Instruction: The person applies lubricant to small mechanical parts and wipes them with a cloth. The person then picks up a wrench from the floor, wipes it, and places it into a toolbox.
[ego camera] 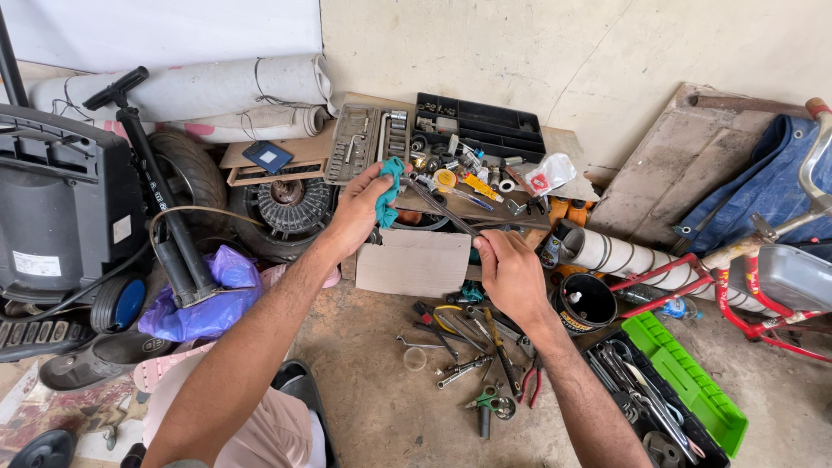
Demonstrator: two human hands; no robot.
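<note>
Metal rod [444,211], thin, stiff and likely slick: your left hand [357,208] closes on its far end through a teal rag [389,191], your right hand [511,273] fingers pinch the near end.

The left hand [357,208] grips a teal cloth [389,191] around the far end of a thin metal rod [444,208], while the right hand [511,273] pinches its near end. Below them, loose hand tools [472,351] lie scattered on the concrete floor [373,390]. A green toolbox [693,381] sits near right, and a socket set tray [368,139] lies farther back.
</note>
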